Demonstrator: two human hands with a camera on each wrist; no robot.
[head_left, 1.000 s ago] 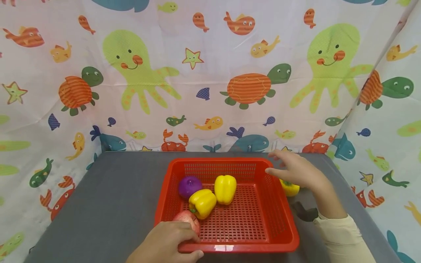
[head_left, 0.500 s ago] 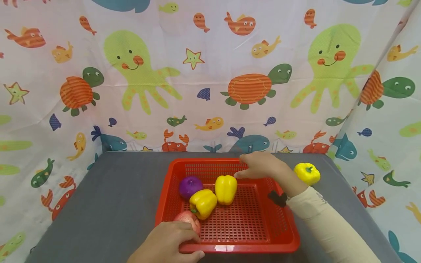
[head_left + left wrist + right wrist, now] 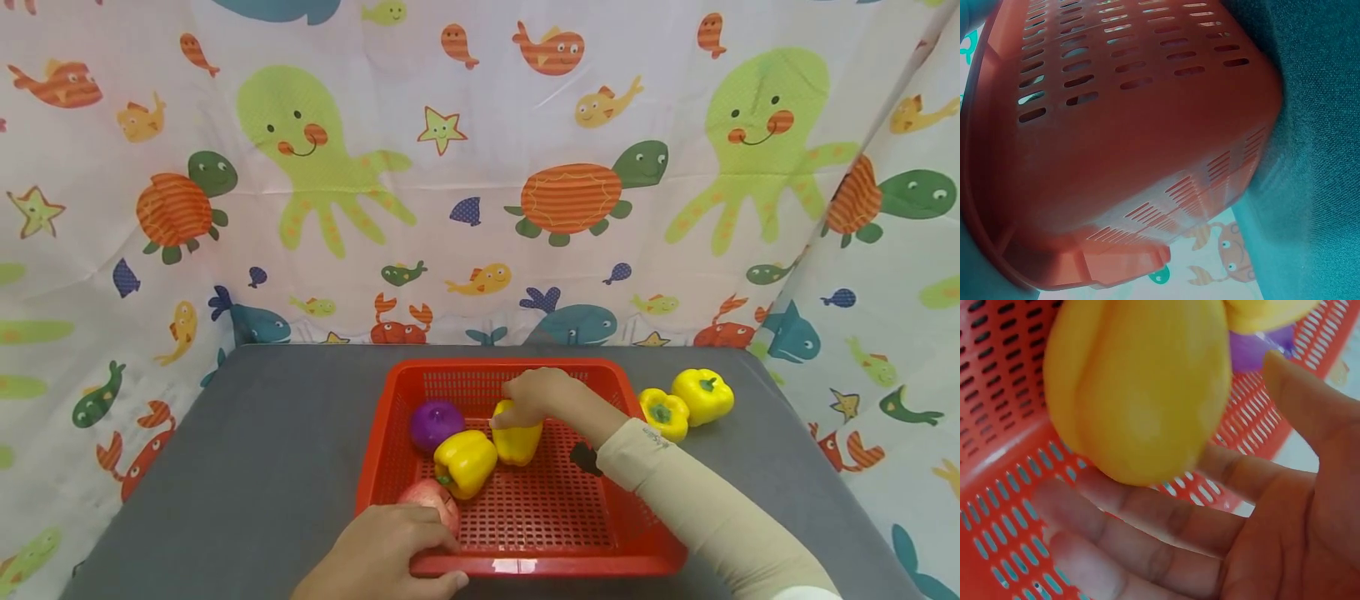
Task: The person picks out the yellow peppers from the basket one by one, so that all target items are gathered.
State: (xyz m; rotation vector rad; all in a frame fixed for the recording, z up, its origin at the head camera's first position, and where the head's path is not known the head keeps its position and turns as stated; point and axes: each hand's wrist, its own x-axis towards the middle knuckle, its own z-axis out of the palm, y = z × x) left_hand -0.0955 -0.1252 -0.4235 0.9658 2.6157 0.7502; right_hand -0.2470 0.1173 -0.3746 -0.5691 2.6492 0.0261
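Note:
A red plastic basket [image 3: 585,565] stands on the grey table. My left hand [image 3: 382,546] grips its rim at the near left corner; the left wrist view shows the basket's outer wall [image 3: 1116,144]. Inside the basket, my right hand [image 3: 536,396] is over a yellow bell pepper [image 3: 519,448], partly hiding it. In the right wrist view, extended fingers lie along that bell pepper [image 3: 1141,394], while the thumb stands apart from it. Another yellow bell pepper [image 3: 467,464], a purple onion-like vegetable [image 3: 437,425] and a pinkish-red round fruit [image 3: 431,496], partly behind my left hand, lie to the left.
Right of the basket, two yellow bell peppers, a nearer one [image 3: 663,414] and a farther one [image 3: 702,397], sit side by side on the grey tabletop [image 3: 285,467]. A curtain [image 3: 465,233] printed with sea animals hangs behind and along both sides.
My right hand has moved left from beside the basket's right rim to the bell pepper inside, uncovering the two peppers on the table. My left hand stays on the rim.

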